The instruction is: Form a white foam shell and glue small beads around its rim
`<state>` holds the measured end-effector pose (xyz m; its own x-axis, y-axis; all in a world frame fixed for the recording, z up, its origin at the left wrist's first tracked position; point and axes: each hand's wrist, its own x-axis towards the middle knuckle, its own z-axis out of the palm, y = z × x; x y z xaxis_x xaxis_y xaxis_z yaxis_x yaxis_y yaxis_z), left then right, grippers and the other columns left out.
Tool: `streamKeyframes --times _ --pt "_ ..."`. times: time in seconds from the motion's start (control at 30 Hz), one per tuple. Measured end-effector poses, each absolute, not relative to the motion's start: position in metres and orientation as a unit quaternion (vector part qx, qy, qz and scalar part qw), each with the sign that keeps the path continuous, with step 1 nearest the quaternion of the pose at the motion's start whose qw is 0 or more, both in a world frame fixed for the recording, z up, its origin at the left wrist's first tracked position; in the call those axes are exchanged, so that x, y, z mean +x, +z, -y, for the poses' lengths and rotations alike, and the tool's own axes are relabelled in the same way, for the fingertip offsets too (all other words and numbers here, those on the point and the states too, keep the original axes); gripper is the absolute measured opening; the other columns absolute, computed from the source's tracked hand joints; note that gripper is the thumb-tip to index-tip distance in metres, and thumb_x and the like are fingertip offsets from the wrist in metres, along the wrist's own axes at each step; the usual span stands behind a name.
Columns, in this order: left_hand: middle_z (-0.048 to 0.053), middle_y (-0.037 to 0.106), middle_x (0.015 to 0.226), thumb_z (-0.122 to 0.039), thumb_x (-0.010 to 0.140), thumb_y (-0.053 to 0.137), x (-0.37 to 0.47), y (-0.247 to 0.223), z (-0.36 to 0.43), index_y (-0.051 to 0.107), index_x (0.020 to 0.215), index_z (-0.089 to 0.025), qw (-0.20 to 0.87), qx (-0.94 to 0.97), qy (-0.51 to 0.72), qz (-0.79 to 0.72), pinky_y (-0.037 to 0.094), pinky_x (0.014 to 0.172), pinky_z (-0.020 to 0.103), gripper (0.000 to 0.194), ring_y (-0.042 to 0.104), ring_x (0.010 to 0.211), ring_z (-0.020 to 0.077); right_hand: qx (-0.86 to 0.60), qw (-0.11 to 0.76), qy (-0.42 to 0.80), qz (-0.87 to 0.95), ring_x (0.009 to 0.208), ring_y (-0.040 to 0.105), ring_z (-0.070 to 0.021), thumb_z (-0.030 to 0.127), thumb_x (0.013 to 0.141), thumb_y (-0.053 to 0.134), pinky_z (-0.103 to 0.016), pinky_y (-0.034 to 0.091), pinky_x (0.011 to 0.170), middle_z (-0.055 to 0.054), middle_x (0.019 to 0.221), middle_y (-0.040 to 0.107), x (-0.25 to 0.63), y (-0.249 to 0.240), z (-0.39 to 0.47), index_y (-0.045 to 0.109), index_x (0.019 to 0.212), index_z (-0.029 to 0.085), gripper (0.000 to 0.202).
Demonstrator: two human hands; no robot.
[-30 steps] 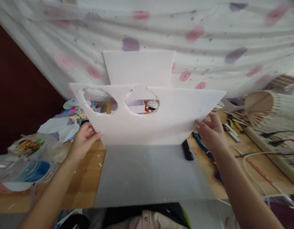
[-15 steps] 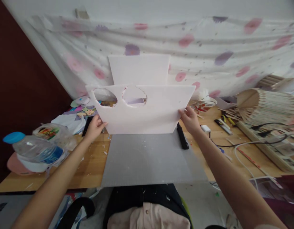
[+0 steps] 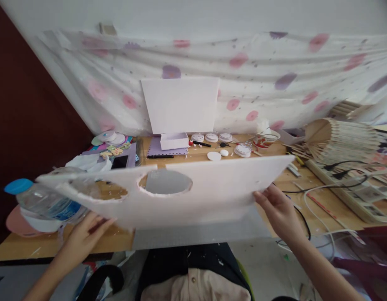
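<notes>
Head view: the left hand point(image 3: 86, 234) grips the left end of a white board point(image 3: 224, 184), and the right hand point(image 3: 279, 213) pinches its right edge. The board is tilted over the near part of the desk point(image 3: 110, 244), above a grey mat point(image 3: 193, 238); whether its lower edge touches the mat cannot be told. It has two rough-edged holes, one at the left end and one near the middle. A bottle point(image 3: 45, 200) lies to the left, near the left hand. On the far side, another white board point(image 3: 180, 106) stands behind a small white box point(image 3: 174, 142).
</notes>
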<state>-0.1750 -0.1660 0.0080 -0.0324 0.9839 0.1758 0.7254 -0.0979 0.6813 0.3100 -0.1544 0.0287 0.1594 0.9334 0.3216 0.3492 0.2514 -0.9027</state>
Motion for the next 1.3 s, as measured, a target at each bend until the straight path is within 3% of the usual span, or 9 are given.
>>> streamKeyframes --times 0.1,0.37,0.53,0.67,0.8,0.93,1.07,1.2,1.3 --pt "0.001 0.071 0.107 -0.051 0.074 0.064 -0.181 0.026 0.181 0.055 0.107 -0.024 0.295 0.632 0.321 -0.641 0.054 0.087 0.038 0.044 0.067 0.097 0.0236 -0.549 0.514 0.284 0.594 0.067 0.056 -0.0159 0.041 0.084 0.058 -0.025 0.045 0.056 -0.002 0.075 0.061 0.313 0.039 0.155 0.061 0.095 0.020 0.023" --pt "0.007 0.069 0.088 -0.046 0.075 0.057 -0.126 0.032 0.080 0.048 0.082 -0.018 0.179 0.636 0.451 -0.600 0.053 0.084 0.035 0.030 0.065 0.090 0.0213 -0.449 0.620 0.234 0.600 0.089 0.061 -0.0210 0.045 0.081 0.059 -0.036 0.049 0.080 -0.006 0.097 0.065 0.299 0.028 0.062 0.056 0.101 0.022 0.030" --pt "0.009 0.069 0.091 -0.047 0.075 0.058 -0.135 0.018 0.092 0.054 0.088 -0.017 0.219 0.645 0.377 -0.627 0.053 0.082 0.035 0.033 0.066 0.088 0.0245 -0.523 0.568 0.252 0.584 0.080 0.061 -0.0196 0.043 0.079 0.063 -0.032 0.050 0.073 -0.004 0.087 0.066 0.317 0.016 0.104 0.061 0.095 0.021 0.027" --pt "0.007 0.070 0.099 -0.044 0.077 0.061 -0.157 0.016 0.141 0.056 0.109 -0.021 0.375 0.653 0.279 -0.595 0.054 0.084 0.037 0.039 0.066 0.096 0.0261 -0.589 0.470 0.338 0.564 0.065 0.059 -0.0165 0.046 0.081 0.060 -0.025 0.048 0.055 -0.001 0.074 0.064 0.336 0.017 0.143 0.062 0.096 0.021 0.029" --pt "0.008 0.071 0.097 -0.047 0.083 0.053 -0.156 -0.015 0.157 0.046 0.121 -0.023 0.473 0.598 0.241 -0.601 0.054 0.085 0.042 0.045 0.068 0.091 0.0254 -0.632 0.398 0.332 0.576 0.072 0.063 -0.0213 0.051 0.082 0.054 -0.030 0.052 0.057 -0.007 0.085 0.067 0.331 -0.006 0.127 0.060 0.101 0.018 0.038" --pt "0.013 0.068 0.100 -0.049 0.082 0.048 -0.145 -0.043 0.144 0.044 0.124 -0.017 0.328 0.632 0.243 -0.659 0.056 0.077 0.043 0.053 0.068 0.088 0.0276 -0.646 0.336 0.095 0.679 0.109 0.055 -0.0294 0.043 0.087 0.047 -0.047 0.047 0.090 -0.015 0.117 0.058 0.321 -0.042 0.096 0.047 0.124 0.017 0.046" --pt "0.016 0.053 0.131 -0.047 0.081 0.049 -0.123 -0.029 0.137 0.048 0.128 -0.018 0.074 0.717 0.203 -0.662 0.040 0.101 0.054 0.055 0.049 0.123 0.0339 -0.663 0.221 -0.037 0.715 0.109 0.051 -0.0311 0.033 0.089 0.042 -0.048 0.044 0.090 -0.017 0.115 0.054 0.326 -0.068 0.084 0.046 0.127 0.016 0.041" --pt "0.005 0.050 0.138 -0.045 0.085 0.046 -0.077 -0.019 0.146 0.044 0.136 -0.032 0.117 0.869 0.143 -0.460 0.049 0.097 0.038 0.052 0.048 0.125 0.0226 -0.699 0.159 -0.066 0.695 0.093 0.055 -0.0304 0.027 0.088 0.041 -0.048 0.045 0.083 -0.015 0.097 0.057 0.337 -0.084 0.075 0.048 0.124 0.013 0.039" --pt "-0.002 0.057 0.131 -0.059 0.078 0.046 -0.033 -0.029 0.137 0.042 0.135 -0.037 0.124 0.922 0.118 -0.347 0.049 0.090 0.044 0.061 0.052 0.122 0.0225 -0.701 0.174 -0.044 0.690 0.096 0.057 -0.0294 0.019 0.086 0.034 -0.046 0.045 0.086 -0.015 0.096 0.058 0.341 -0.085 0.067 0.047 0.123 0.011 0.039"
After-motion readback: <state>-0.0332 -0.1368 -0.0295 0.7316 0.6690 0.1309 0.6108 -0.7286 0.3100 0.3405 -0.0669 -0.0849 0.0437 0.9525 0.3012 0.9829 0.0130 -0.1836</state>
